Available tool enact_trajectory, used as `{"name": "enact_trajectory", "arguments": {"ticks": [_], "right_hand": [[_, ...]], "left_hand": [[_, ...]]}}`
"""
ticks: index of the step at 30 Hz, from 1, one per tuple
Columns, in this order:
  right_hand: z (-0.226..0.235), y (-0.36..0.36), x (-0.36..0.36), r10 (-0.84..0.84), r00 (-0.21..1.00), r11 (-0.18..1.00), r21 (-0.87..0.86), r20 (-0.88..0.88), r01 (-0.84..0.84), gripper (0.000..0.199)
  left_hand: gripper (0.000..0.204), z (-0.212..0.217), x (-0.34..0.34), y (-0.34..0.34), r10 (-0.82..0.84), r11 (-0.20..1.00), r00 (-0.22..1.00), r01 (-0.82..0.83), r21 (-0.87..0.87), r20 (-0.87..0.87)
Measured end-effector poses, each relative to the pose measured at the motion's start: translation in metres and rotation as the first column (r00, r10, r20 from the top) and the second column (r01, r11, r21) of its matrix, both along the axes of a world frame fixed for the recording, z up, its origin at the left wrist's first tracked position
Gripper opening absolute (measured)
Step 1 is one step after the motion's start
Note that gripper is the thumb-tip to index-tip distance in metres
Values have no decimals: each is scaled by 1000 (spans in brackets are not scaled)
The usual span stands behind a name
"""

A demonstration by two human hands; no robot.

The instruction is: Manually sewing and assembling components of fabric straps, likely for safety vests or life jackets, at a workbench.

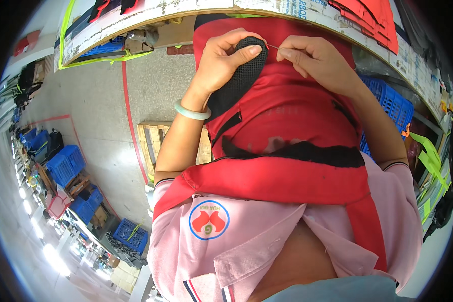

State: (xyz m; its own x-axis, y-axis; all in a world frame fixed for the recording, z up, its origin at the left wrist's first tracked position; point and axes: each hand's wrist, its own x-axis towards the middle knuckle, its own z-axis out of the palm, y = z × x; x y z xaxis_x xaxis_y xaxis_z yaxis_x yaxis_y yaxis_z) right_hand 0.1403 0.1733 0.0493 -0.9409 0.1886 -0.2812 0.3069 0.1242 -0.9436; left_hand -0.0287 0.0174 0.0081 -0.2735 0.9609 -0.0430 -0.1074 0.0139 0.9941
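Observation:
My left hand [225,63] is closed on a black mesh fabric piece [244,80] with a rounded upper end, its thumb pressed flat on the mesh. The lower part of the piece hangs down past my wrist, over my red apron [287,126]. To the right of it, my right hand [317,60] pinches a thin strand [274,47] between thumb and fingertips. This strand runs across to the edge of the mesh; whether it is thread or a needle I cannot make out. Both hands are raised over my lap, close to the table edge.
Along the top runs a worktable [186,14] with red fabric pieces [370,20] at its right. A blue crate [387,105] stands by my right arm. To the left are a wooden pallet [151,143], red floor lines and several blue crates [65,165].

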Motion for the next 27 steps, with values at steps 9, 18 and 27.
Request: {"name": "enact_trajectory", "arguments": {"ticks": [9,18,27], "right_hand": [[-4,-5,4,-47,999,999,-26,-20,46,15],[-3,-17,5,-111,993,877,-466,40,117,22],[-36,29,12,-178,979,971,145,-98,191,21]], "left_hand": [[17,3,2,1,33,999,998,-30,-45,56],[15,2,7,2,93,996,990,-94,4,103],[19,-13,3,12,116,991,955,-93,-94,275]]}}
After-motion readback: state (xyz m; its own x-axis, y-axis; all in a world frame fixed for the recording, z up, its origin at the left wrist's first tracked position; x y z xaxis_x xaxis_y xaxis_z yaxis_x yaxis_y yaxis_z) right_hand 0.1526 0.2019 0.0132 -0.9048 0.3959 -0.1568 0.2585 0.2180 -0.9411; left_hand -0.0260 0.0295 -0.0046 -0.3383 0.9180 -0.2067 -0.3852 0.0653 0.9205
